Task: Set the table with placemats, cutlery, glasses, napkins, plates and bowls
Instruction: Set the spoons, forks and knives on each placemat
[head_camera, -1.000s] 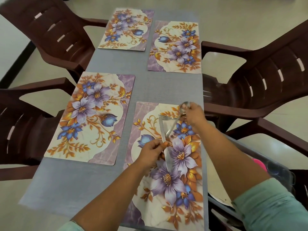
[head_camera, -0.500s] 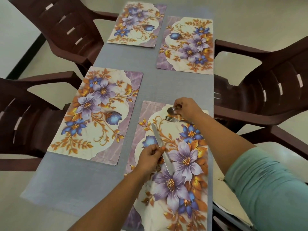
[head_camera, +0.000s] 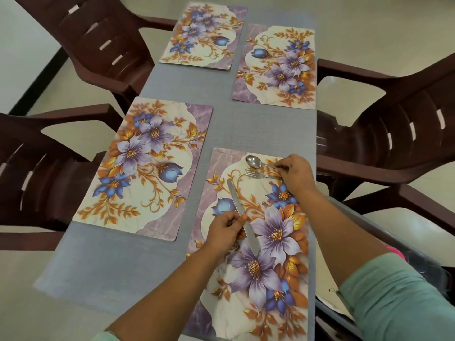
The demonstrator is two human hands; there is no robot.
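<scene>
Several floral placemats lie on the grey table (head_camera: 248,129). On the near right placemat (head_camera: 256,286) a steel spoon (head_camera: 254,161) and a fork (head_camera: 256,174) lie side by side at the far end, heads pointing left. My right hand (head_camera: 294,173) pinches their handles. A table knife (head_camera: 242,217) lies lengthwise across the same mat, and my left hand (head_camera: 225,228) pinches it near its middle. The other mats, near left placemat (head_camera: 145,166), far left placemat (head_camera: 204,35) and far right placemat (head_camera: 278,67), are bare.
Dark brown plastic chairs stand on both sides: a near left chair (head_camera: 37,173), a far left chair (head_camera: 98,43) and a right chair (head_camera: 394,126). A dark crate with a white plate (head_camera: 330,299) and something pink sits at the lower right, beside the table edge.
My right hand lowered the spoon and fork from a raised hold onto the mat's far end, now lying flat. The knife came down onto the mat under my left hand.
</scene>
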